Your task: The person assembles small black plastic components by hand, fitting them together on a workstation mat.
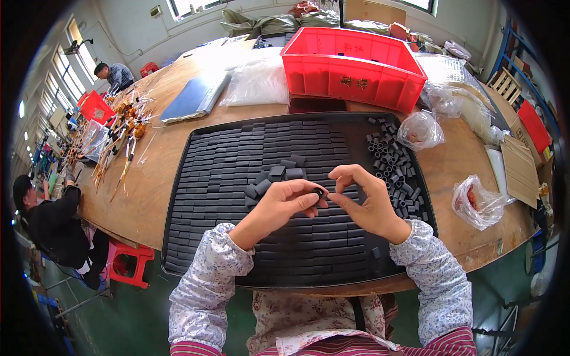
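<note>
Over a black tray (185, 178), my left hand (279, 204) pinches a short black tube (319, 192) between thumb and fingers, its round end facing right. My right hand (371, 204) is closed close beside it, thumb and fingertips at the tube's end; whatever small thing they hold is too small to make out. Long rows of black tubes (219, 160) lie side by side in the tray, covering most of it. A loose heap of black tubes (276, 172) rests on the rows behind my left hand. More short tubes (392, 160) are scattered along the tray's right side.
A red bin (356, 83) stands behind the tray, with a blue folder (196, 98) and clear plastic bags (255, 83) to its left. Bags with small reddish pieces (472, 199) lie at right. Wired parts (127, 121) crowd the table's left, where a person in black (53, 222) sits.
</note>
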`<state>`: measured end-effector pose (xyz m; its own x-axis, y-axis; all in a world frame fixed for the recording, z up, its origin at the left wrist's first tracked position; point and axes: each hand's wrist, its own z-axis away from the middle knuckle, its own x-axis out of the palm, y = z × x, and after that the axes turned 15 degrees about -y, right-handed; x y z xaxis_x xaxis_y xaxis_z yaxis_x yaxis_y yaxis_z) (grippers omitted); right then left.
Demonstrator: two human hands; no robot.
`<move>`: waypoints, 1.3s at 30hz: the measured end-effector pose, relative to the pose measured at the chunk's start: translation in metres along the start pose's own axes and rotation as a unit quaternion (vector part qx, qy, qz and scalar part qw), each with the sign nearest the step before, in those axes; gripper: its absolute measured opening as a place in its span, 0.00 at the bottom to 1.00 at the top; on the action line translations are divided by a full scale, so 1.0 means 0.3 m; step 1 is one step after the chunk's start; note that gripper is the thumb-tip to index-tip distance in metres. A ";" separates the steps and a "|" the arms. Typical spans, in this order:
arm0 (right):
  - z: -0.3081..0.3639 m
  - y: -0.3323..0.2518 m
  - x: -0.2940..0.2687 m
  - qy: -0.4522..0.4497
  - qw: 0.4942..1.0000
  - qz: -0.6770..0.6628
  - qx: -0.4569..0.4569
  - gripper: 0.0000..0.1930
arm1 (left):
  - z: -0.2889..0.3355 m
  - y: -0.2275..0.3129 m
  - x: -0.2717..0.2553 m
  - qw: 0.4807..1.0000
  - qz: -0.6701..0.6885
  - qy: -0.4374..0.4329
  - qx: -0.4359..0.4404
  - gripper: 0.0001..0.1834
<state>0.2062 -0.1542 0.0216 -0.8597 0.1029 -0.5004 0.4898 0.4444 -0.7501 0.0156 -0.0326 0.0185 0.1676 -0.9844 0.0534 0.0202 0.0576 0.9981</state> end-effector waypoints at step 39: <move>0.010 0.061 0.025 -0.059 0.928 0.318 -0.186 0.16 | -0.676 -0.052 -0.278 0.774 -0.625 0.100 0.002 0.24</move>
<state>0.2090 -0.1480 0.0028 -0.3811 0.3615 -0.8509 0.7901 0.6052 -0.0967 0.2012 0.0824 -0.0076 0.1685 -0.2247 -0.9598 0.2862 -0.9206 0.2657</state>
